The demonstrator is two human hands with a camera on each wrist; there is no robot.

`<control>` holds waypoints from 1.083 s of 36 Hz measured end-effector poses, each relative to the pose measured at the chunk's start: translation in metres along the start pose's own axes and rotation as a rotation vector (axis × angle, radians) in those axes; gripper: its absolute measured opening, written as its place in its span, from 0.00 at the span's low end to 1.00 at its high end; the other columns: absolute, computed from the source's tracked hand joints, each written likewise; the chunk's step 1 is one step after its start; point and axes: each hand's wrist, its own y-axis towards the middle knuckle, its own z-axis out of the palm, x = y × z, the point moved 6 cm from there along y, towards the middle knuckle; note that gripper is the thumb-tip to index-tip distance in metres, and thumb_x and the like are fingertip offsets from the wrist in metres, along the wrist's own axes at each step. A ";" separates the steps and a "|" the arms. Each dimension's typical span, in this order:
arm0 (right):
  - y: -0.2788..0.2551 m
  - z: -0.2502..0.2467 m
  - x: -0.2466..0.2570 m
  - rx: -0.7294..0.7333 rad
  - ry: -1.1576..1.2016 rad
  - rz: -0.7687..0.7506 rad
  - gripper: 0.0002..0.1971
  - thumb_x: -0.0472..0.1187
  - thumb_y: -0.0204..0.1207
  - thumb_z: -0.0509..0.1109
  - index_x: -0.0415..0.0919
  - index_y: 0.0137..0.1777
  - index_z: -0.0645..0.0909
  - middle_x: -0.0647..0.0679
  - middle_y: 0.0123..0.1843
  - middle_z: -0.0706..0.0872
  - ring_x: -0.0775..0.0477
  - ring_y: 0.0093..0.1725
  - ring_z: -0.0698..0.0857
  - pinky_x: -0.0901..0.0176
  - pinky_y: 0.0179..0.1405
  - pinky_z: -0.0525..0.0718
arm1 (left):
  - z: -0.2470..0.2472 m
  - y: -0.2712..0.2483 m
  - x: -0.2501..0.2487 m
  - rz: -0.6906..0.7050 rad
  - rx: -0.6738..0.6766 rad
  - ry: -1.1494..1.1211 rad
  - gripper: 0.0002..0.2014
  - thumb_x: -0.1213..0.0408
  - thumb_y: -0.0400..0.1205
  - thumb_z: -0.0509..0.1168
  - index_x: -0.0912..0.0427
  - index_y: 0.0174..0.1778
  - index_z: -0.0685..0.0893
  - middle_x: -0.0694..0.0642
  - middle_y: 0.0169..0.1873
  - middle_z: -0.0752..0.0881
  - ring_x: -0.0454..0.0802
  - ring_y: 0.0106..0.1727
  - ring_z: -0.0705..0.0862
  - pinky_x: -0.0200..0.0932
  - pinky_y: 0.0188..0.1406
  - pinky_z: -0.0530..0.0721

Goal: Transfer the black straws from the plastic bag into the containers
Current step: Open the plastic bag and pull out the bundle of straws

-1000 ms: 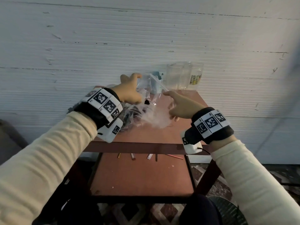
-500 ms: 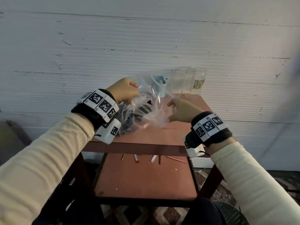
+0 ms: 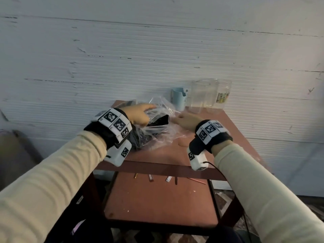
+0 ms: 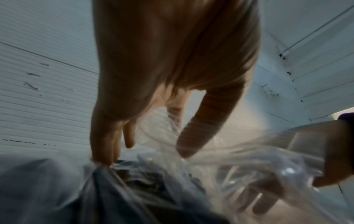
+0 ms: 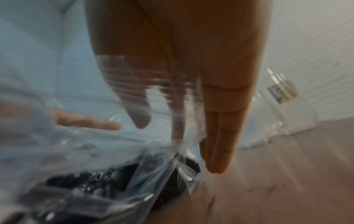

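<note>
A clear plastic bag [image 3: 158, 135] lies crumpled on the reddish table [image 3: 201, 153], with a heap of black straws [image 3: 158, 121] inside it. My left hand [image 3: 140, 114] lies over the bag's left side with its fingers straight; in the left wrist view the fingertips [image 4: 103, 159] touch the film and the thumb [image 4: 191, 136] is behind it. At the bag's right edge my right hand [image 3: 184, 120] holds the film, which in the right wrist view runs between its fingers [image 5: 216, 151]. Black straws [image 5: 107, 178] show below. Two clear containers [image 3: 201, 95] and a blue cup [image 3: 179, 97] stand behind, by the wall.
The table stands against a white ribbed wall [image 3: 157, 58]. A lower shelf [image 3: 157, 199] under the top holds several small sticks and bits [image 3: 150, 178] along its back edge. Bare table surface lies to the right of the bag.
The bag, held up off the table before, now lies lower on it. My left hand has uncurled and stretched over the bag; the right hand has sunk with the film.
</note>
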 end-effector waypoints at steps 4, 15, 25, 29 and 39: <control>0.024 0.012 -0.003 0.010 0.073 0.034 0.30 0.59 0.81 0.64 0.39 0.74 0.67 0.42 0.66 0.80 0.48 0.54 0.81 0.58 0.52 0.78 | -0.006 0.010 0.008 -0.014 -0.081 -0.002 0.34 0.72 0.81 0.61 0.47 0.84 0.63 0.53 0.76 0.74 0.48 0.55 0.83 0.38 0.42 0.81; 0.049 0.015 0.008 -0.033 0.241 -0.093 0.27 0.39 0.78 0.72 0.41 0.65 0.57 0.50 0.37 0.74 0.57 0.30 0.71 0.71 0.24 0.73 | -0.015 0.023 0.027 0.117 -0.196 -0.399 0.42 0.83 0.76 0.68 0.51 0.84 0.63 0.56 0.81 0.68 0.35 0.37 0.72 0.51 0.57 0.85; 0.016 -0.037 0.051 -0.228 0.455 -0.403 0.31 0.31 0.79 0.67 0.47 0.73 0.51 0.43 0.62 0.76 0.47 0.49 0.87 0.47 0.52 0.90 | -0.045 0.016 -0.006 0.457 -0.275 -0.494 0.46 0.82 0.80 0.64 0.36 0.84 0.55 0.46 0.86 0.52 0.40 0.80 0.63 0.28 0.55 0.81; -0.006 -0.069 0.064 -0.380 0.469 -0.523 0.31 0.30 0.82 0.62 0.48 0.74 0.48 0.41 0.68 0.72 0.43 0.44 0.87 0.54 0.41 0.91 | -0.061 0.009 -0.023 0.620 -0.313 -0.553 0.46 0.80 0.81 0.64 0.29 0.82 0.54 0.45 0.86 0.54 0.47 0.85 0.59 0.49 0.73 0.78; -0.032 -0.083 0.040 -0.473 0.594 -0.619 0.26 0.22 0.82 0.54 0.51 0.72 0.62 0.54 0.48 0.83 0.49 0.39 0.82 0.58 0.37 0.83 | -0.049 0.010 -0.005 0.565 -0.256 -0.903 0.38 0.78 0.77 0.70 0.33 0.73 0.74 0.52 0.58 0.82 0.50 0.55 0.84 0.39 0.47 0.86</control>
